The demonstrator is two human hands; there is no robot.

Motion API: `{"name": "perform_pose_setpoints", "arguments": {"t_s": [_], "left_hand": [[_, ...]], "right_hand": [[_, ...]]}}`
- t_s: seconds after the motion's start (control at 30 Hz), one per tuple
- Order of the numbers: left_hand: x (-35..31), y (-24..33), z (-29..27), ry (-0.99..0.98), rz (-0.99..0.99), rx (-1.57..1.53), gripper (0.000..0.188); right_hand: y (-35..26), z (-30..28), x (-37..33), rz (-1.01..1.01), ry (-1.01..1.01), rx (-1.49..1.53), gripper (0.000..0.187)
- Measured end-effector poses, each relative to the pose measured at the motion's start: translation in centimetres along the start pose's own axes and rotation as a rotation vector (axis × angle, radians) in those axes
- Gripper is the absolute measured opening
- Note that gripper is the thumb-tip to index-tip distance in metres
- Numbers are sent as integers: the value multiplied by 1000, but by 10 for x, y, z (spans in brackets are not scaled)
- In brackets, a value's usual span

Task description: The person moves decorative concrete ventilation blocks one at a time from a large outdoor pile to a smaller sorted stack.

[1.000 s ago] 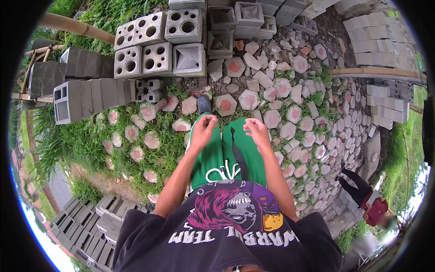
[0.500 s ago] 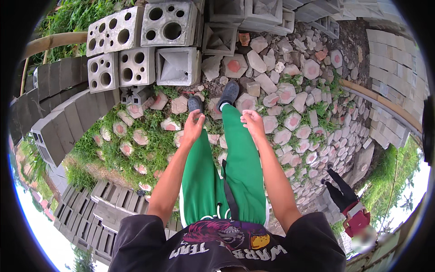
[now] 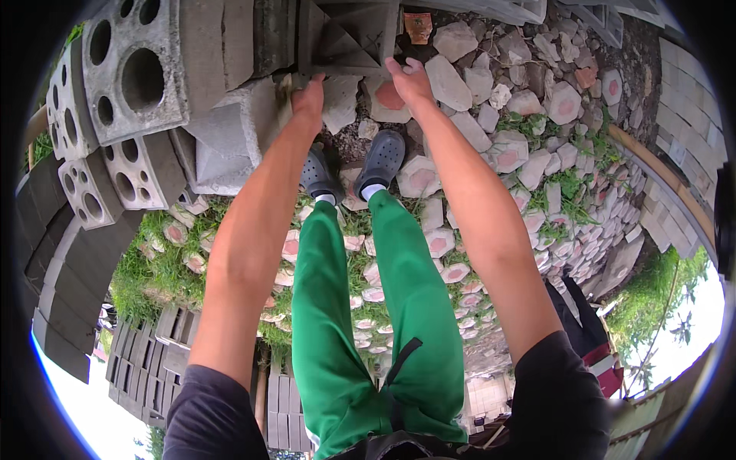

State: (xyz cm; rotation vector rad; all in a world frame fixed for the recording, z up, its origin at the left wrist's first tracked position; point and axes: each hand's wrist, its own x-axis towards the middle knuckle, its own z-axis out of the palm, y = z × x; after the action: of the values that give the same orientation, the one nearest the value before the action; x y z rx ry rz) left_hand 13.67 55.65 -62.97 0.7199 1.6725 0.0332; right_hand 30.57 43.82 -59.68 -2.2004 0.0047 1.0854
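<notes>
Two bare hands at a stack of concrete blocks, seen from above. The hollow block (image 3: pixel 345 38), dark grey with a recess of sloping faces, stood at the top centre, ahead of the person's feet. The left hand (image 3: pixel 309 100) lay at its lower left corner; its fingertips were hidden, so whether this grip was clamped on the block could not be told. The right hand (image 3: pixel 412 80) lay at the lower right corner, thumb and fingers slightly apart at the edge; whether its grip had closed on the block could not be told either. To the left stood a paler block (image 3: pixel 218 149) with a similar recess, and above it a block with round holes (image 3: pixel 142 61). An orange brick piece (image 3: pixel 418 27) lay just right of the hollow block. Dark clogs (image 3: pixel 383 153) stood between the forearms, among hexagonal pavers (image 3: pixel 422 178), broken stone and grass (image 3: pixel 165 268). At the right, a bamboo pole (image 3: pixel 667 180) ran beside pale stacked blocks (image 3: pixel 690 100); below, another person (image 3: pixel 579 314) was partly hidden behind the right arm.
</notes>
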Motion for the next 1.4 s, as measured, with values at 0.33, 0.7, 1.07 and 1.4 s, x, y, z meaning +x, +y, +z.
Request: {"name": "perform_pose_setpoints", "arguments": {"t_s": [0.33,0.7,1.07,1.4], "left_hand": [[69,3,27,186,180,179,91],[41,-4,38,297,353,406,65],[-145,-59,-17,346,137,472,45],[-398,-59,-155,212,103,-87,54]], "right_hand": [[22,54,65,-169,105,-96,60],[40,47,58,-118,26,260,51],[98,-19,-121,24,66,301,52],[-2,-110,-378,28,-34,189,65]]}}
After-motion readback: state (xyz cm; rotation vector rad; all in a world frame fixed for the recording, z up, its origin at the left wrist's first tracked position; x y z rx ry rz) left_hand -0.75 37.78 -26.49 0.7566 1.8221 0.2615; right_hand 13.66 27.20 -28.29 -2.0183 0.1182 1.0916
